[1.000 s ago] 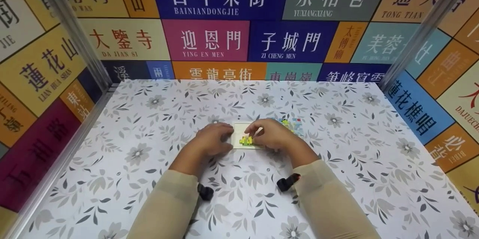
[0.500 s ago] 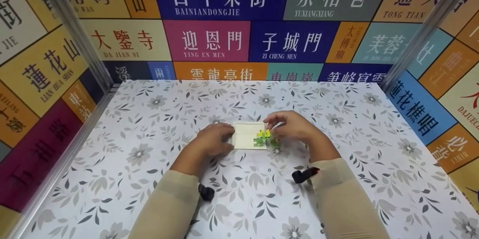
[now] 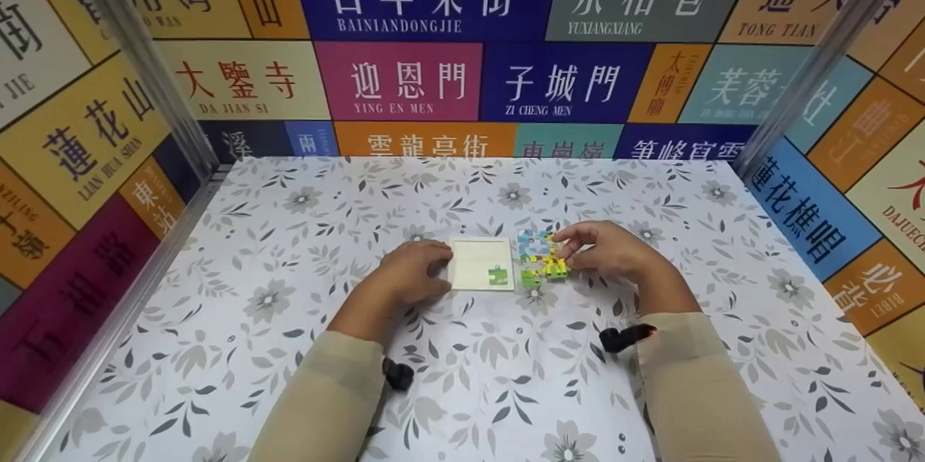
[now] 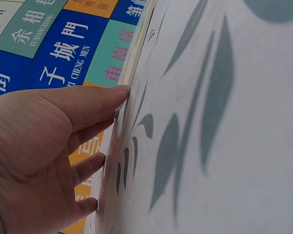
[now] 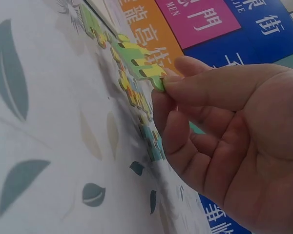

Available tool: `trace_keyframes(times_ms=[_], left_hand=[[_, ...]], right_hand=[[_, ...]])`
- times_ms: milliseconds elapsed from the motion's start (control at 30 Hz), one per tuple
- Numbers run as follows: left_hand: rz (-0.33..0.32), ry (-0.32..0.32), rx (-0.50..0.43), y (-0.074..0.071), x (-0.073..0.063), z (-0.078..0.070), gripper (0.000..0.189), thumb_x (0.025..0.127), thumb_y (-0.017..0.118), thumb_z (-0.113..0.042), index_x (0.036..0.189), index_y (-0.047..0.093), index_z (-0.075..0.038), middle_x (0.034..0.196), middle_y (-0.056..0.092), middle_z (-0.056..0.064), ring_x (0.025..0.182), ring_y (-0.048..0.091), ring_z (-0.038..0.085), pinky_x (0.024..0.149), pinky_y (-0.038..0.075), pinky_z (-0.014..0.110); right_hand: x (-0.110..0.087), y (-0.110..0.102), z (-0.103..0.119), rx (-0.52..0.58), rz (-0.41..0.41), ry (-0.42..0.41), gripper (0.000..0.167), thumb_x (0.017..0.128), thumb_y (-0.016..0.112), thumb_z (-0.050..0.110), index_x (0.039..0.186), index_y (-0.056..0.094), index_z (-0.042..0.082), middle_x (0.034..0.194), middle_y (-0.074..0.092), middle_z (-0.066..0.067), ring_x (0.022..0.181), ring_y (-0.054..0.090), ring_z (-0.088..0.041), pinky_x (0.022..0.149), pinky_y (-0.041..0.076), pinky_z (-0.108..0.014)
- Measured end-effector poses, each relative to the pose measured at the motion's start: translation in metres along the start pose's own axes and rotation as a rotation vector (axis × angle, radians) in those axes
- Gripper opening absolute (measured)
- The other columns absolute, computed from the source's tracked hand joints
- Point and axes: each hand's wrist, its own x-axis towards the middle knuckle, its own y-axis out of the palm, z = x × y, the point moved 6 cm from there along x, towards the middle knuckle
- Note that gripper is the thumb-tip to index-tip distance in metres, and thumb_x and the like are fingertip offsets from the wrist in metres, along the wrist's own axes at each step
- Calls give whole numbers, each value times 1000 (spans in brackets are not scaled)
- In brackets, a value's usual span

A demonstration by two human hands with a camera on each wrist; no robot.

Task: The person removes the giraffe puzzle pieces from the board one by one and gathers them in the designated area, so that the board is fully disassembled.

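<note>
A cream puzzle tray (image 3: pixel 480 259) lies flat on the table, with one green puzzle piece (image 3: pixel 498 275) in its lower right part. My left hand (image 3: pixel 412 270) rests at the tray's left side, thumb and fingers extended; in the left wrist view its thumb touches the tray's edge (image 4: pixel 133 61). My right hand (image 3: pixel 607 252) pinches a yellow-and-green puzzle piece (image 3: pixel 556 268) between thumb and finger, raised off the table in the right wrist view (image 5: pixel 141 61). Below and behind it lie several loose puzzle pieces (image 3: pixel 533 239), blue, yellow and green, partly covered by the held piece.
A white tablecloth (image 3: pixel 347 216) with grey leaves and flowers covers the table. Colourful panels (image 3: pixel 412 79) with street names stand along the back and both sides, with metal posts (image 3: pixel 784 71) at the corners.
My right hand has moved right, off the tray, carrying the yellow-and-green puzzle piece over the loose pieces. The green piece stays in the tray. My left hand has hardly moved.
</note>
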Motion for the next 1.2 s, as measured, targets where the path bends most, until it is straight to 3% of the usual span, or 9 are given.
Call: trace_keyframes(times_ms=[500, 900, 1067, 1200], left_hand=[[-3, 12, 5, 0, 0, 1, 61, 95, 79, -30, 151, 62, -18, 163, 55, 3, 156, 44, 35, 129, 34, 58], [-13, -5, -12, -1, -4, -1, 59, 95, 78, -30, 151, 62, -18, 163, 55, 1, 158, 41, 34, 131, 32, 58], [-8, -7, -9, -1, -3, 0, 60, 95, 78, -30, 151, 62, -18, 163, 55, 1, 158, 41, 33, 130, 32, 58], [0, -7, -8, -1, -2, 0, 60, 95, 79, -30, 151, 62, -18, 164, 54, 1, 158, 41, 34, 130, 32, 58]], right_hand=[[6, 6, -4, -81, -6, -19, 46, 91, 75, -2, 136, 70, 9, 109, 76, -11, 87, 68, -16, 74, 58, -28], [6, 5, 0, -103, -25, 1, 45, 95, 76, 5, 139, 69, 11, 115, 75, -12, 83, 65, -16, 73, 56, -32], [6, 10, 8, -87, -38, 9, 44, 97, 75, 9, 140, 69, 14, 116, 73, -10, 82, 64, -18, 68, 55, -31], [7, 20, 23, -121, -32, -41, 42, 97, 77, 17, 139, 70, 15, 116, 73, -7, 86, 66, -18, 69, 55, -32]])
